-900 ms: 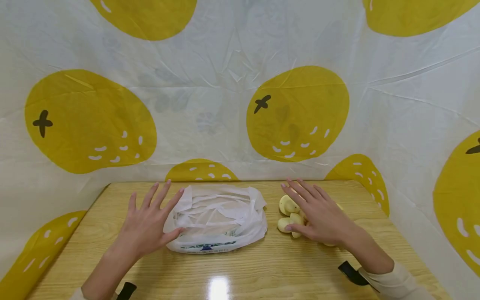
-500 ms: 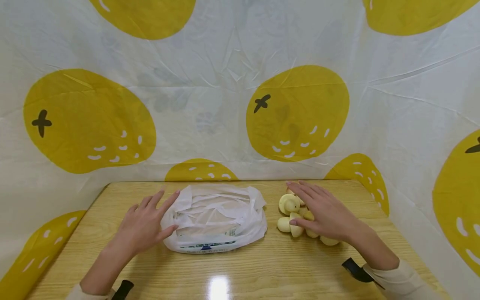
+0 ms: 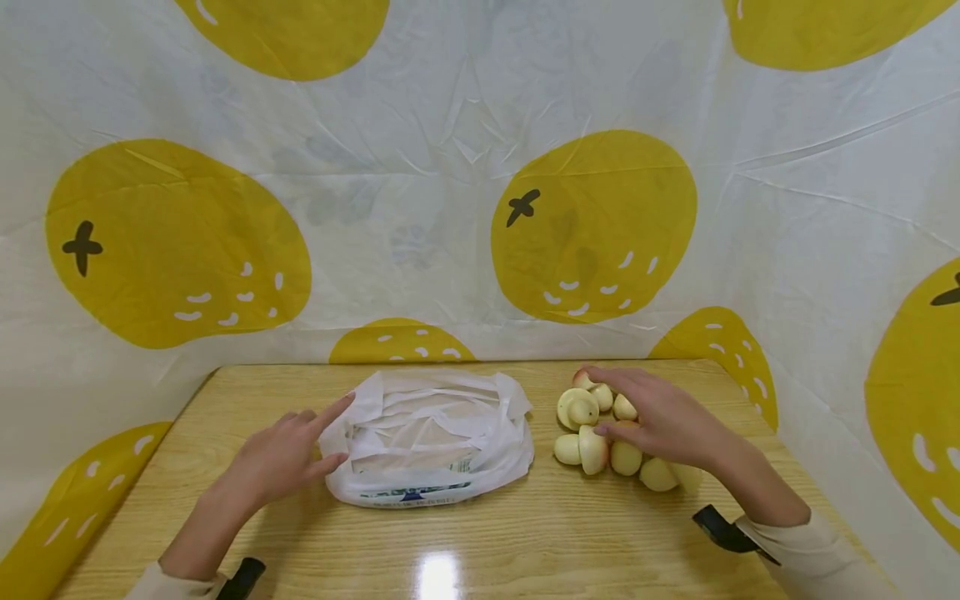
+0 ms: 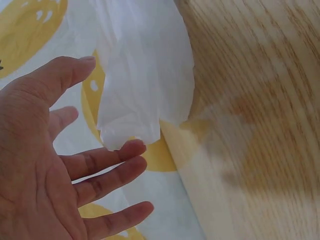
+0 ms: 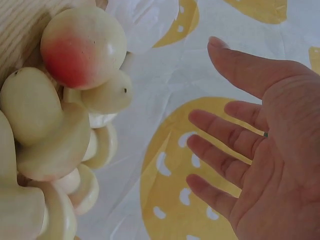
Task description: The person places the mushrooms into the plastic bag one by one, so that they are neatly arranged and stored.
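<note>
A white plastic bag (image 3: 435, 433) with printing along its near side lies on the wooden table, its mouth loosely spread. My left hand (image 3: 277, 458) is beside the bag's left edge, thumb and fingers apart with nothing held. In the left wrist view the fingertips come close to the bag (image 4: 145, 75); whether they touch it I cannot tell. Over the right side of a pile of pale toy mushrooms (image 3: 592, 450) hovers my right hand (image 3: 667, 421), hiding some of them. Its fingers are loosely extended and hold nothing. One mushroom cap (image 5: 82, 47) has a red blush.
The wooden table (image 3: 487, 542) is bounded at the back and sides by a white curtain (image 3: 405, 233) printed with large yellow fruits. A black strap (image 3: 723, 529) is worn at the right wrist, another strap (image 3: 242, 577) at the left.
Both hands have come down lower and drawn slightly outward, the left from spread fingers to a looser pose. More of the mushrooms shows as the right hand shifts right. The bag stays put.
</note>
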Demonstrator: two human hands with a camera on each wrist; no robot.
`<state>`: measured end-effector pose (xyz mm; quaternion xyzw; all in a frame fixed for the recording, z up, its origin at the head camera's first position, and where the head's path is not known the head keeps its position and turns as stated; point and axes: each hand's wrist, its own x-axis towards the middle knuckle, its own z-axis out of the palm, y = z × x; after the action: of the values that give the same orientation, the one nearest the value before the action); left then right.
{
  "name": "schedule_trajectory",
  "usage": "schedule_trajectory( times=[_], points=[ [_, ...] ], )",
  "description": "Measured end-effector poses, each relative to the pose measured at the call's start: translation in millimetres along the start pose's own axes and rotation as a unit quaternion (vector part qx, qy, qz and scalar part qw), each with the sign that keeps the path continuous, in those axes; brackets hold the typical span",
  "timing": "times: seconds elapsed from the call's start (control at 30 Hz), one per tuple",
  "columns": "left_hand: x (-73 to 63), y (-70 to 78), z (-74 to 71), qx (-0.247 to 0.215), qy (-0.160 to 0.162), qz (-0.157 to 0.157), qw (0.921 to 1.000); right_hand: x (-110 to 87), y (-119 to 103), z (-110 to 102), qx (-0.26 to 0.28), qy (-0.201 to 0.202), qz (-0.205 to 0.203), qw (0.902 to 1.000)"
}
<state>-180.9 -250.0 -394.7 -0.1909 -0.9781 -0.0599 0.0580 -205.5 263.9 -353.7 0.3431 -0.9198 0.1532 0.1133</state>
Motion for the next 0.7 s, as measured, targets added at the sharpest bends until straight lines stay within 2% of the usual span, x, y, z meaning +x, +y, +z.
schedule_trajectory(
  times=[0.4,0.57,0.7],
  points=[
    [-0.6,-10.6,3.7,-0.049,-0.081,-0.009,0.9955,-4.1,7.0,-0.5,0.004,-0.038,0.028,0.9989],
    [1.1,-12.2,5.6,-0.084,-0.093,-0.003,0.9921,-3.5,8.1,1.6,0.006,-0.044,0.036,0.9984],
    [2.5,-13.2,7.7,-0.114,-0.087,-0.004,0.9897,-1.8,8.5,3.3,0.008,-0.048,0.041,0.998]
  ],
)
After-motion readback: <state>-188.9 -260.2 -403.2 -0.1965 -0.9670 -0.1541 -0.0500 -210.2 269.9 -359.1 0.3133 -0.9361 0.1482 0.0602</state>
